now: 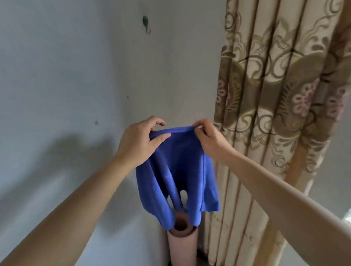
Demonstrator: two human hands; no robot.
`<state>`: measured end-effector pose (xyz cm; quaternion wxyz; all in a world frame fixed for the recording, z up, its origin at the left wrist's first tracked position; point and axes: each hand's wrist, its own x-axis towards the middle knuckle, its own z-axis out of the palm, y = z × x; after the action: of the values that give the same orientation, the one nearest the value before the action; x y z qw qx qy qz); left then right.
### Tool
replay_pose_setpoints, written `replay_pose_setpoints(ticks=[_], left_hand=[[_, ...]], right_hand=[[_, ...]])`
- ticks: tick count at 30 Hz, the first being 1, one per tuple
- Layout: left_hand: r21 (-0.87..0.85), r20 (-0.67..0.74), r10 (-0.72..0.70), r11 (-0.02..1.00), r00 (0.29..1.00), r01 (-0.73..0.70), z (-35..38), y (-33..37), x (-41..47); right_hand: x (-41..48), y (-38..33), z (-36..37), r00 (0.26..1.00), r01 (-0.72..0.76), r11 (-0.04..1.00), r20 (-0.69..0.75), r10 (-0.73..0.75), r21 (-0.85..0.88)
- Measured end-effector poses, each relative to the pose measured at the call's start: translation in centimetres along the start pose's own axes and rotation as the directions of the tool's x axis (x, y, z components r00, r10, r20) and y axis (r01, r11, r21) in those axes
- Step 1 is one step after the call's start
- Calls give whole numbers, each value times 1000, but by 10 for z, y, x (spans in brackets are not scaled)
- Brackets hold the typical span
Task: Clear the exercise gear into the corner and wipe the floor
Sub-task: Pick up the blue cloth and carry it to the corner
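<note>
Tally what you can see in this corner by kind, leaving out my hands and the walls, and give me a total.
blue cloth: 1
rolled pink mat: 1
green wall hook: 1
patterned curtain: 1
Total: 4

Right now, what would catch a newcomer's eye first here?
A blue cloth hangs mid-frame, its top edge pinched by the left hand and right hand. Below it a rolled mat stands upright in the corner, beside a patterned curtain. A green hook sits high on the wall.
</note>
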<state>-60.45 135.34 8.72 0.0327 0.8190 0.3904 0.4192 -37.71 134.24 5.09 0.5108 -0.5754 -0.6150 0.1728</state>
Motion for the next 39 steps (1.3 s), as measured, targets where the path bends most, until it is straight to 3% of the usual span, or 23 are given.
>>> replay_pose_setpoints(ticks=[3,7,10,14,18,23,28,33,39], left_hand=[[38,-42,-20,999,999,22,15,-18,46],[195,-183,-70,975,981,106,30,-43,113],[315,-307,-96,929,947,197,28,-55,167],[516,-460,30,823,887,239,16,-53,228],[743,-475,233,623,849,245,-13,-45,277],[892,-381,433,406,817,201,-40,-48,316],[955,-287,486,208,825,209,-28,-62,317],[966,-238,517,213,822,145,-22,-68,313],[961,-152,402,275,903,39,-35,-57,298]], right_hand=[[68,3,-8,986,154,987,71,-150,-53],[158,9,-6,934,322,945,147,-326,53],[230,3,3,867,484,873,102,-488,65],[307,-24,13,808,587,806,-4,-588,68],[350,-65,11,740,667,745,-123,-661,4],[379,-102,7,715,660,738,-184,-674,-140],[390,-90,32,802,581,810,-113,-586,-80],[368,-55,51,857,515,857,-44,-514,11],[338,-66,50,869,491,870,-45,-493,-46]])
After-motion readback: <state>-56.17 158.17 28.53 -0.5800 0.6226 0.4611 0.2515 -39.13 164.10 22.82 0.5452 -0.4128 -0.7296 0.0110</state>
